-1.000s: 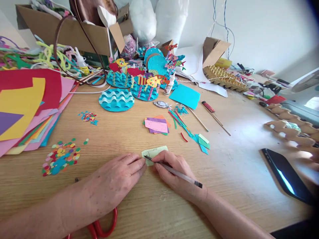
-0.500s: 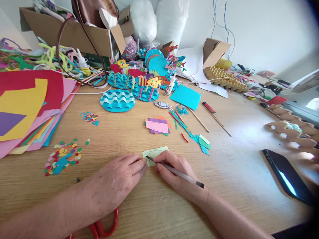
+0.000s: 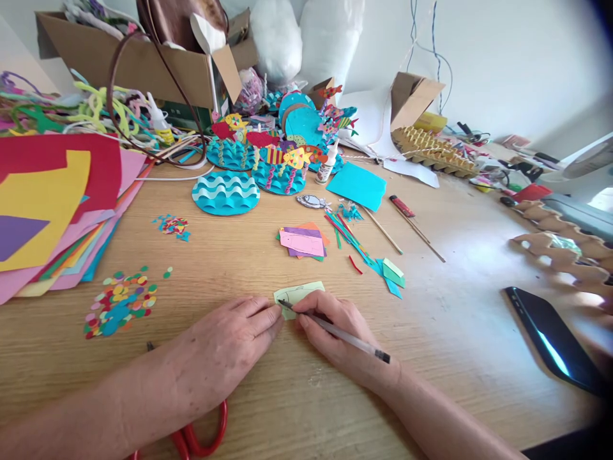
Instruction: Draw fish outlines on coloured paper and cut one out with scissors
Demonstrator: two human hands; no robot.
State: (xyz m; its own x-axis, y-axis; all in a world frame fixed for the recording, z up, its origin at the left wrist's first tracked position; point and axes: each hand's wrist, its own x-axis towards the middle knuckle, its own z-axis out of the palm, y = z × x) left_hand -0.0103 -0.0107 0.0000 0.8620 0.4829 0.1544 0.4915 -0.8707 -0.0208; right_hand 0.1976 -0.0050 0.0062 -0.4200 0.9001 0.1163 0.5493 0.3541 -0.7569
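A small piece of pale green paper (image 3: 302, 290) with a thin fish-like outline drawn on it lies on the wooden table. My right hand (image 3: 342, 335) is closed around a clear pen (image 3: 345, 333) with a black end, its tip touching the left part of the paper. At the paper's left edge, my left hand (image 3: 234, 348) presses it down with bent fingers held together. Red-handled scissors (image 3: 211, 441) lie partly hidden under my left forearm. Just beyond the green paper is a small stack of coloured paper pieces (image 3: 302, 243), a pink one with a drawn outline on top.
Paper dots (image 3: 122, 300) and coloured sheets (image 3: 48, 191) lie left. Wavy blue paper bases (image 3: 226, 193) with paper fish stand at the back near a glue bottle (image 3: 327, 163). Paper strips (image 3: 352, 239), a wooden stick (image 3: 383, 231) and a phone (image 3: 550, 338) lie right.
The pen tip has shifted very slightly to the left on the green paper, and my right hand with it. My left hand stays in place.
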